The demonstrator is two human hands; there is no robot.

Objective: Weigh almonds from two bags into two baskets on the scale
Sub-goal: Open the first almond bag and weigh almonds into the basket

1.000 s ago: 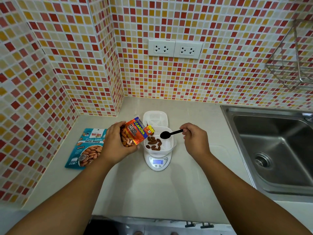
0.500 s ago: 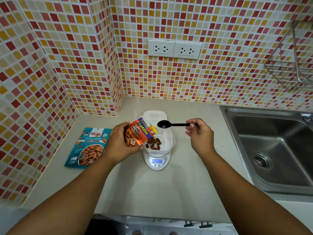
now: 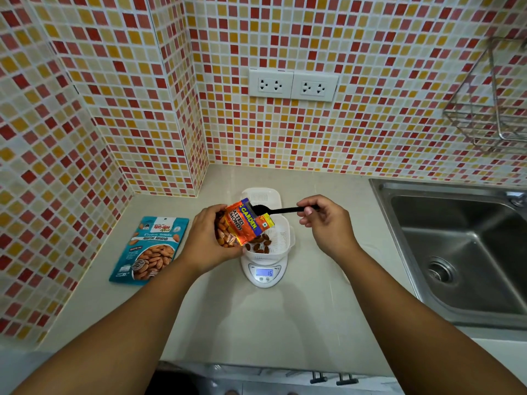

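Black spoon (image 3: pixel 281 210), pinched in right hand (image 3: pixel 325 225), moved from basket (image 3: pixel 281 240) into orange almond bag (image 3: pixel 246 223) gripped by left hand (image 3: pixel 211 240); next scoop likely; scale (image 3: pixel 264 273) reads 16.

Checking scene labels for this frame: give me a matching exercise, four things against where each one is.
Things:
1. orange bag
2. teal bag
3. black spoon
4. basket with almonds

Places:
A. lying flat on the counter by the left wall
B. on the scale
C. in the left hand
D. in the right hand

Pairs: 1-C, 2-A, 3-D, 4-B

The left hand tilts the orange bag over the basket; the right hand points the spoon at the bag's mouth. The scale is lit.
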